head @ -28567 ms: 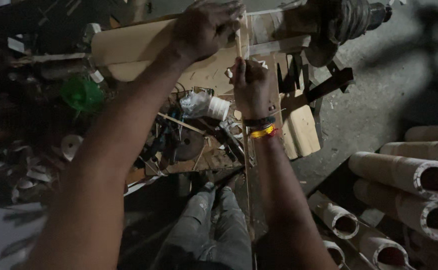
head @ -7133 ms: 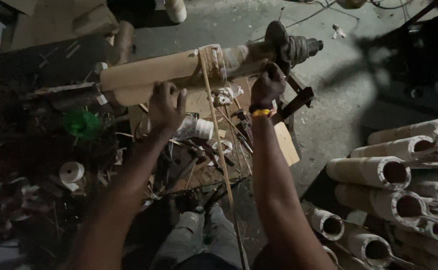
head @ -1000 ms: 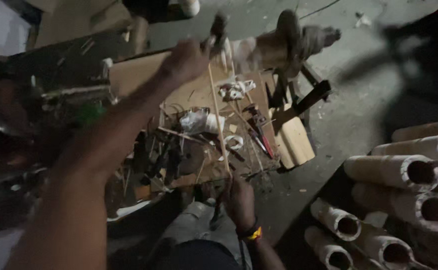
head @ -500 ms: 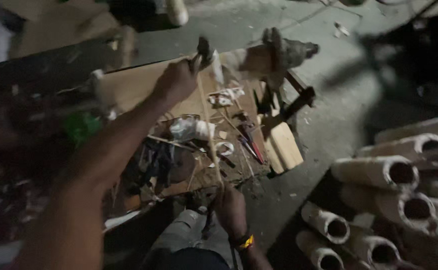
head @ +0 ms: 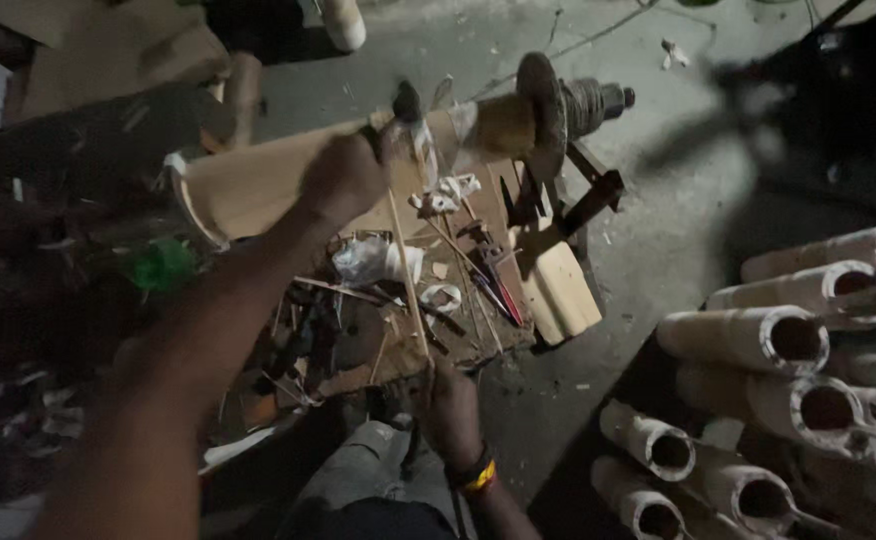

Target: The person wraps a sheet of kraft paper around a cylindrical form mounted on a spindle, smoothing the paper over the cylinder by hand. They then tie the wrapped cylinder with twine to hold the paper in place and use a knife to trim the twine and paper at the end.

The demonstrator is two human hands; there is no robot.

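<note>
A thin wooden stick [head: 408, 275] runs between your two hands, slanting across the cluttered board [head: 478, 330] from its far edge to its near edge. Your left hand [head: 343, 180] grips the stick's far end, fingers curled tight round it, pressed against the pale cylinder [head: 258, 185] mounted on the lathe spindle [head: 558, 105] along the board's far edge. Your right hand [head: 450, 410], with a yellow and red wristband [head: 478, 475], has its fingers closed on the stick's near end, just past the board's near edge. Scraps, small tools and a crumpled white bag [head: 378, 262] litter the board beside the stick. Hollow turned tubes [head: 758, 340] lie stacked on the floor, well to the right.
</note>
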